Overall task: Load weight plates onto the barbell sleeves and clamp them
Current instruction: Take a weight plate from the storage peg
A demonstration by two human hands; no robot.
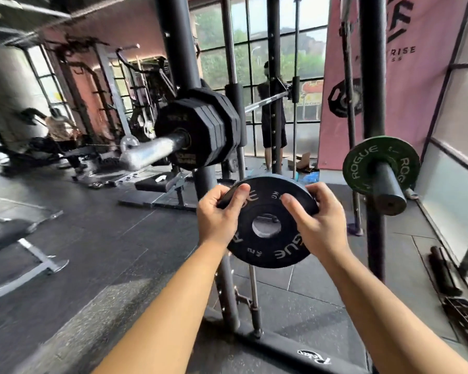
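Plate: a small black weight plate (270,255) is held in the air above the floor, low and to the right of the free end of the barbell sleeve (152,152). It is tilted, with its lettered face and open centre hole towards the camera.
Grip, left hand (222,214): clamped on the plate's upper-left rim, thumb on the face and fingers curled behind.
Grip, right hand (319,222): clamped on the upper-right rim, thumb on the face and fingers wrapped over the edge.
Sleeve: carries a stack of black plates (200,125) at its inner end. The outer end is bare, and no clamp is visible.
Nearby: a green plate (362,163) sits on a storage peg (389,187) to the right.
Handling (judged): rigid and dense, but light enough for fingertip control. The matte face should resist slipping.
Hold point (judged): grasp opposite rim edges and keep the fingers off the back face and away from the hole.
Caution (judged): fingers behind the rim could be pinched against the stack. The hole must be square to the sleeve before the plate slides on.
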